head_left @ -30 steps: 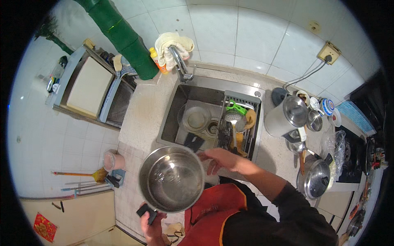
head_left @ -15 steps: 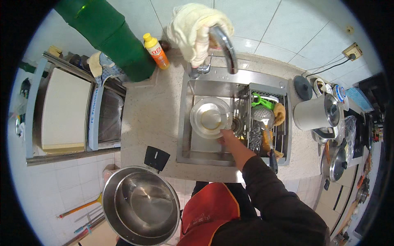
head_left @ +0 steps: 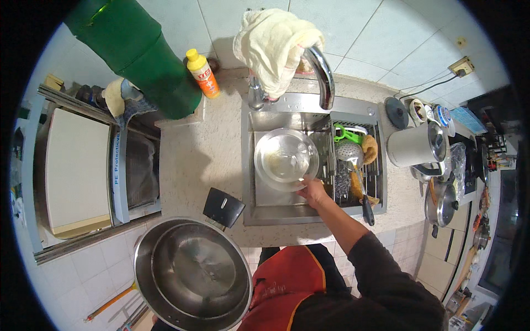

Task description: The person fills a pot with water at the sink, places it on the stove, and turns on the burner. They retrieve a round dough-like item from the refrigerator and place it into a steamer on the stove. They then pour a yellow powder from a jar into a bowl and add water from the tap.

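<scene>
Over on the left, the big steel pot (head_left: 193, 274) hangs low beyond the tabletop (head_left: 204, 160) edge, its black handle (head_left: 223, 207) just poking over the stone, and the left hand that must be carrying it is hidden under the rim, so how it grips cannot be told. That is the first worry: a wide, heavy pot held from one side, out over the floor, could tip or swing into the tabletop edge if the hold is off-centre. A yellow bottle (head_left: 201, 72) stands upright near the wall, well clear of everything, beside a green pipe (head_left: 141, 55). Moving right, the sink (head_left: 264, 205) holds a clear glass lid (head_left: 286, 159) lying flat in the basin, under the tap (head_left: 323, 74) with a pale cloth (head_left: 276, 44) draped over it. The right hand (head_left: 312, 191) reaches in with the forearm stretched straight from the lower right, fingers curled onto the lid's near rim, clamped on it or at least touching it. Glass, possibly wet, pinched at one edge only: it could slip and knock against the steel basin wall. Just beside that hand, the drainer rack (head_left: 353, 165) carries a slotted ladle (head_left: 353, 160) whose black grip juts over the sink front, an easy thing for the sleeve to catch. Further right a lidded kettle (head_left: 414, 144) and small pans sit apart on the tabletop, out of the way.
</scene>
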`<state>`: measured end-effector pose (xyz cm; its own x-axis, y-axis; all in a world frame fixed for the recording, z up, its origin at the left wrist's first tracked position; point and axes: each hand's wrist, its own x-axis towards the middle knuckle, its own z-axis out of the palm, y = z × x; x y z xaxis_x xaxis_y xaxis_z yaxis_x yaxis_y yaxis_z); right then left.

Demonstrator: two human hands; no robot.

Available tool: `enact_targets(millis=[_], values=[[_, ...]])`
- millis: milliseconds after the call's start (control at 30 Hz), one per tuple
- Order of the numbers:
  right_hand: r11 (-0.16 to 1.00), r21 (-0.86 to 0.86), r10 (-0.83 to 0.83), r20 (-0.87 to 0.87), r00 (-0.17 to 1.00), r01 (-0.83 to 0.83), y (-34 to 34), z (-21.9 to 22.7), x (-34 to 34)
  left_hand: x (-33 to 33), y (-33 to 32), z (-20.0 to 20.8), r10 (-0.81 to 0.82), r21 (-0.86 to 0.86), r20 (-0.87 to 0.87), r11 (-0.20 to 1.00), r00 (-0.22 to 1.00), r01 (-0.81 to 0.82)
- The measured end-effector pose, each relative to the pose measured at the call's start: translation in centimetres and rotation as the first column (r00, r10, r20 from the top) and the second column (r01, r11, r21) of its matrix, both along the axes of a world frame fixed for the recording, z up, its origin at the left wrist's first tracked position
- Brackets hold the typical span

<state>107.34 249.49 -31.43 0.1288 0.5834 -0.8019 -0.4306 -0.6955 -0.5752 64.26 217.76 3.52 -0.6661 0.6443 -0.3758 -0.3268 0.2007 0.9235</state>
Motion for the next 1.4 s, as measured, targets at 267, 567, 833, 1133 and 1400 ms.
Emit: enact_targets(millis=[267,567,833,1133,1400], values=[[0.985,0.159,0.055,0.084,0.995,-0.068,-1.6,10.9,0.2,-0.8,0.4,-0.1,-0.011,0.167,0.234,0.986,0.972,-0.029],[0.951,0.181,0.239,0.09,0.967,-0.252,-2.9,13.9,-1.2,-1.9,-1.1,-0.1,-0.028,0.226,0.246,0.974,0.969,-0.029],[0.969,-0.014,0.243,-0.094,0.966,-0.245,-6.2,14.9,-3.1,-1.5,-0.6,0.6,-0.089,0.212,0.193,0.976,0.977,0.047],[0.92,0.113,0.368,0.08,0.927,-0.375,-7.1,13.9,-2.5,-1.2,-0.4,0.5,-0.067,0.181,0.18,0.983,0.981,0.034],[0.951,0.061,0.306,-0.064,0.95,-0.302,-6.7,14.6,-2.5,-1.1,-0.3,0.6,-0.036,0.182,0.146,0.983,0.989,0.009]])
